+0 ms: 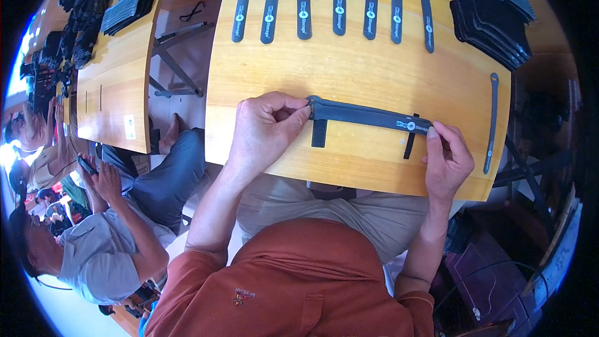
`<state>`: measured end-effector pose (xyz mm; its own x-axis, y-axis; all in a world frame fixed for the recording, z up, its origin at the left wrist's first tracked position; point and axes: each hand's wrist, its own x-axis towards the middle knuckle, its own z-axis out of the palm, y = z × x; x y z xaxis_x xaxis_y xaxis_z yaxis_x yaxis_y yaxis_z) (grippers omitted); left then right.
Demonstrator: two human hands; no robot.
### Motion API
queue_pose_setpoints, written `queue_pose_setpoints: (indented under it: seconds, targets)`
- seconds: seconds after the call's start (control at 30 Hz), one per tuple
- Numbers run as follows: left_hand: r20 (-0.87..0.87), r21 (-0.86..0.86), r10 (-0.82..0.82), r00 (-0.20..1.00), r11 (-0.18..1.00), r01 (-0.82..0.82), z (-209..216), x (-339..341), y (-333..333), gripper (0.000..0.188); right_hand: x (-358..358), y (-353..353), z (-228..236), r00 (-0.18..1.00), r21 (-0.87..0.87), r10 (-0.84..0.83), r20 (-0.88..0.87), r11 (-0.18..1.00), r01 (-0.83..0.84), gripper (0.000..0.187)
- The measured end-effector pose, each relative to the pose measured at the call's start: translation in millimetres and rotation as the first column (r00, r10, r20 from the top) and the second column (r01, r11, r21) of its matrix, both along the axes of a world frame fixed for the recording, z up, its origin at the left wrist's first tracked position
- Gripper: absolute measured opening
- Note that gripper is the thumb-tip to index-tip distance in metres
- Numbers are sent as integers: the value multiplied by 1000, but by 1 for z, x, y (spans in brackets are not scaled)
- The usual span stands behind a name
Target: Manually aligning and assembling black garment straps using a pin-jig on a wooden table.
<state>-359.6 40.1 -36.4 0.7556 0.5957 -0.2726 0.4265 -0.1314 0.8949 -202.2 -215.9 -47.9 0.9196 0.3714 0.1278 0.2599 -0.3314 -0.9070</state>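
Note:
A long dark grey strap with pale print near its right end stretches across the wooden table in front of me. My left hand pinches its left end between thumb and fingers. At the other end, my right hand grips the printed tip the same way. A short, wide black strip sticks out below the strap near my left fingers. Close to my right fingers, a thinner black strip crosses under the strap. Whether these strips are attached, I cannot tell.
Several similar straps lie in a row along the far side. A single strap lies by the right edge, below a stack of black straps. To the left, a person sits beside another table bearing dark stacks.

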Motion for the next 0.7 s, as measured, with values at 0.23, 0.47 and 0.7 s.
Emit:
queue_pose_setpoints:
  seconds: [0.23,0.47,0.7]
  targets:
    - [-4,-35,34,999,999,-34,0,1,0,11,4,-3,-2,998,-36,20,52,999,-18,13]
    - [-43,-37,42,998,998,-43,0,0,-1,10,2,-2,-3,998,-4,14,54,1000,-14,14]
    - [-64,-59,60,996,996,-63,4,2,-2,10,2,-1,-2,996,-25,35,82,999,-33,13]
